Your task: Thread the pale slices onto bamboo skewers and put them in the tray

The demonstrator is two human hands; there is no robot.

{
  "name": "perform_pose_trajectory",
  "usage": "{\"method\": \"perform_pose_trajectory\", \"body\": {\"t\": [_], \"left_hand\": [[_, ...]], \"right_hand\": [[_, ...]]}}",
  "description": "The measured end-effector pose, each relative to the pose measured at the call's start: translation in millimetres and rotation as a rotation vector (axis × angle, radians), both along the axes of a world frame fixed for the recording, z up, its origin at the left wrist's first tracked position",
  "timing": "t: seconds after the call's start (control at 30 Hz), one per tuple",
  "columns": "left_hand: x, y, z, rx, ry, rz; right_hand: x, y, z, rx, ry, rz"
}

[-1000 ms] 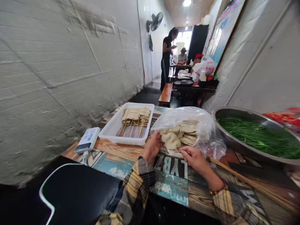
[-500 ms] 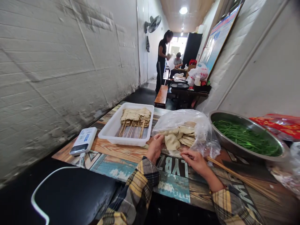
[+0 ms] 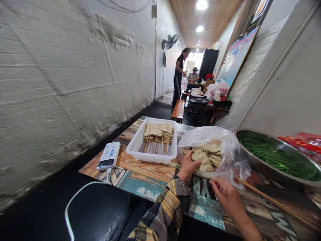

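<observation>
My left hand grips the left edge of a flat, beige, wavy-edged food slice, thumb on its face. More such slices lie stacked in the open mouth of a clear plastic bag. Just to the right and nearer me, my right hand is closed in a pinch around a thin bamboo skewer, almost wholly hidden by the fingers. Left of the bag stands a white plastic tray holding a pile of skewered slices, sticks pointing towards me.
Loose bamboo skewers lie at the right. Behind them stands a steel basin of green chives. A white power bank with a cable is at the left. Two people are farther back, one standing person beside a bench.
The view has shifted, moving the scene right and down. My left hand now reaches farther over the slices, with its thumb on the slice. My right fingertips have drawn away from the slice.
</observation>
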State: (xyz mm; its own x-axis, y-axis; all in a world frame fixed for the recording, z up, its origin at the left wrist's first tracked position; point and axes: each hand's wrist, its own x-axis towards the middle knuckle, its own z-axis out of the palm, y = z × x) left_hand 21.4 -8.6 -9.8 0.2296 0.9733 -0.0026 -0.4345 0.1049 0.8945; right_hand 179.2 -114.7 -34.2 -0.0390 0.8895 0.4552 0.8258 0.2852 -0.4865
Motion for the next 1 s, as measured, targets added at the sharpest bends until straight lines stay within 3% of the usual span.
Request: {"method": "perform_pose_trajectory", "body": {"t": [0.1,0.17,0.27,0.33,0.43,0.6,0.67,0.8,0.87,1.0], "left_hand": [[1,-3,1.5,0.034,0.01,0.025],[1,-5,1.3,0.017,-0.035,-0.029],[2,-7,-2.1,-0.051,-0.08,-0.119],[4,-6,-5.7,-0.111,-0.076,-0.115],[7,-4,-11.0,-0.179,-0.1,-0.089],[11,-1,-15.3,-0.183,-0.079,-0.108],[12,-2,-15.6,-0.175,-0.074,-0.107],[11,-5,-14.7,-0.151,-0.071,-0.111],[11,-5,-13.8,-0.135,-0.05,-0.105],[10,-3,-10.2,-0.094,-0.079,-0.082]], "right_hand": [[-6,-5,1.6,-0.09,0.08,-0.04],[-7,-9,8.2,-0.186,0.165,-0.079],[0,-21,27.2,-0.291,0.212,-0.144],[11,-35,43.0,-0.368,0.161,-0.172],[33,-60,65.6,-0.39,0.1,-0.233],[43,-78,105.8,-0.199,0.077,-0.355],[24,-65,125.5,-0.178,0.065,-0.354],[-47,-2,155.3,-0.149,0.129,-0.123],[-87,38,158.3,-0.145,0.153,0.04],[-148,117,143.8,-0.149,0.24,0.11]]}}
